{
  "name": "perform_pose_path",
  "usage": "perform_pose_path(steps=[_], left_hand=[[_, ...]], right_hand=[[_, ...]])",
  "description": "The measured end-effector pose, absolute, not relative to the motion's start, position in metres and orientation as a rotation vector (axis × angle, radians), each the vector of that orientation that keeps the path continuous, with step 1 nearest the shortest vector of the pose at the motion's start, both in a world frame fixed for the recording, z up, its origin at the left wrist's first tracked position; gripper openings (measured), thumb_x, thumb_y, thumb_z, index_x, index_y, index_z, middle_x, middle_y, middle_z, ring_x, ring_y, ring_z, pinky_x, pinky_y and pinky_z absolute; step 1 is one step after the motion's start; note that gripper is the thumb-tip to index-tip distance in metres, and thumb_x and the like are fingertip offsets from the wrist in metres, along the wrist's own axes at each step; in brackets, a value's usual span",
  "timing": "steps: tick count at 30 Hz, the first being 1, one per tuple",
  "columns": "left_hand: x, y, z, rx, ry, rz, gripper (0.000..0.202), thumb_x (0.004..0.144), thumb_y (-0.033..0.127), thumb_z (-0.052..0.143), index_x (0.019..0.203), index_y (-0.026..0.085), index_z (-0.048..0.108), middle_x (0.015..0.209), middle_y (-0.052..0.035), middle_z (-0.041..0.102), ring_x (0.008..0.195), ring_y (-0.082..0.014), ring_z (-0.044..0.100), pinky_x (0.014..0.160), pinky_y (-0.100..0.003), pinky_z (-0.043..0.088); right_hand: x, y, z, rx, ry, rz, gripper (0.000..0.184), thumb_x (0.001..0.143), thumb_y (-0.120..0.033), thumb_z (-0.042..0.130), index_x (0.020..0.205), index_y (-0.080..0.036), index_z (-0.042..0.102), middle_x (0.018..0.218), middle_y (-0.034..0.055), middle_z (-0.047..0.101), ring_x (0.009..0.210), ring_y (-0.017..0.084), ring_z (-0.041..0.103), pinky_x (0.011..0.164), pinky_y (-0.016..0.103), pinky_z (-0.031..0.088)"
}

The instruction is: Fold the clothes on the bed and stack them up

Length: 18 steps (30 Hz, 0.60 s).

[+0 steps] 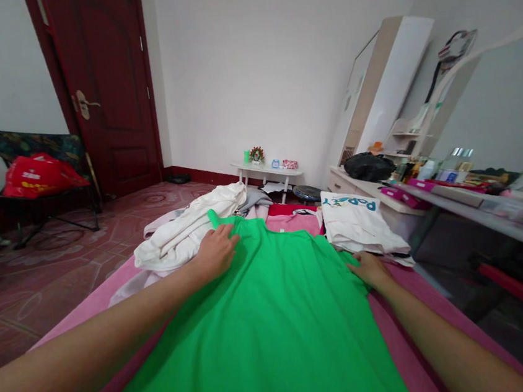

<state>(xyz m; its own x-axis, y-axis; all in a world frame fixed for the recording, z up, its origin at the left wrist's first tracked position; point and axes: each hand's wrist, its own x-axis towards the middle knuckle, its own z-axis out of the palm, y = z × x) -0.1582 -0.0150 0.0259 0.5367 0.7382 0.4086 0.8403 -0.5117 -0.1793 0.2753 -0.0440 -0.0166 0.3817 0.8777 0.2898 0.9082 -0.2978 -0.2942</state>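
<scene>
A bright green shirt (273,307) lies spread flat on a pink-covered bed (112,286), its neck pointing away from me. My left hand (215,251) rests palm down on the shirt's left shoulder, fingers stretched out. My right hand (367,267) touches the right sleeve edge; its fingers curl at the cloth, and whether they pinch it is hard to make out.
A heap of white garments (185,232) lies beyond my left hand. A folded white shirt with blue letters (360,223) sits at the right. A cluttered dresser (452,191) stands right of the bed. A dark red door (105,88), a chair with a red bag (37,176) and a small white table (266,170) stand farther back.
</scene>
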Motion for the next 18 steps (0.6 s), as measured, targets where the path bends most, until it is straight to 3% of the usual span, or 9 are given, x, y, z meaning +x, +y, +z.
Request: perform_pose_path(steps=[3, 7, 13, 15, 18], left_hand=[[-0.166, -0.001, 0.024, -2.289, -1.455, -0.444, 0.047, 0.084, 0.043, 0.055, 0.123, 0.015, 0.054, 0.131, -0.018, 0.045, 0.115, -0.0331, 0.046, 0.089, -0.043, 0.043], [-0.182, 0.013, 0.031, -2.218, -1.576, -0.431, 0.049, 0.084, 0.047, 0.055, 0.121, 0.015, 0.055, 0.119, -0.0162, 0.052, 0.109, -0.0318, 0.048, 0.085, -0.04, 0.044], [-0.181, 0.026, 0.046, -2.287, -1.718, -0.294, 0.037, 0.08, 0.04, 0.06, 0.108, 0.016, 0.064, 0.108, -0.0151, 0.058, 0.104, -0.0317, 0.053, 0.075, -0.036, 0.048], [-0.176, 0.031, 0.049, -2.331, -1.754, -0.241, 0.028, 0.08, 0.031, 0.06, 0.102, 0.016, 0.066, 0.105, -0.0147, 0.061, 0.099, -0.0304, 0.058, 0.074, -0.035, 0.048], [-0.171, 0.036, 0.052, -2.36, -1.758, -0.218, 0.02, 0.077, 0.021, 0.059, 0.094, 0.015, 0.068, 0.098, -0.0136, 0.065, 0.094, -0.0284, 0.061, 0.074, -0.033, 0.047]], right_hand=[[0.285, -0.045, -0.012, -2.26, -1.685, -0.108, 0.017, 0.067, -0.036, 0.065, 0.069, -0.02, 0.069, 0.073, 0.0071, 0.07, 0.069, 0.022, 0.065, 0.057, 0.027, 0.041], [0.308, -0.064, -0.002, -2.503, -1.485, -0.398, 0.029, 0.076, -0.04, 0.054, 0.09, -0.02, 0.069, 0.084, 0.0124, 0.069, 0.076, 0.028, 0.065, 0.056, 0.031, 0.039], [0.259, -0.07, 0.008, -2.283, -1.569, -0.707, 0.031, 0.084, -0.026, 0.045, 0.114, -0.022, 0.055, 0.105, 0.0082, 0.067, 0.083, 0.023, 0.065, 0.058, 0.029, 0.036], [0.225, -0.057, 0.009, -2.164, -1.698, -0.647, 0.032, 0.087, -0.029, 0.046, 0.117, -0.022, 0.052, 0.094, 0.006, 0.069, 0.078, 0.023, 0.065, 0.057, 0.028, 0.036], [0.186, -0.026, 0.006, -2.12, -1.759, -0.381, 0.049, 0.083, -0.031, 0.055, 0.129, -0.018, 0.043, 0.08, 0.0048, 0.07, 0.075, 0.023, 0.066, 0.057, 0.027, 0.038]])
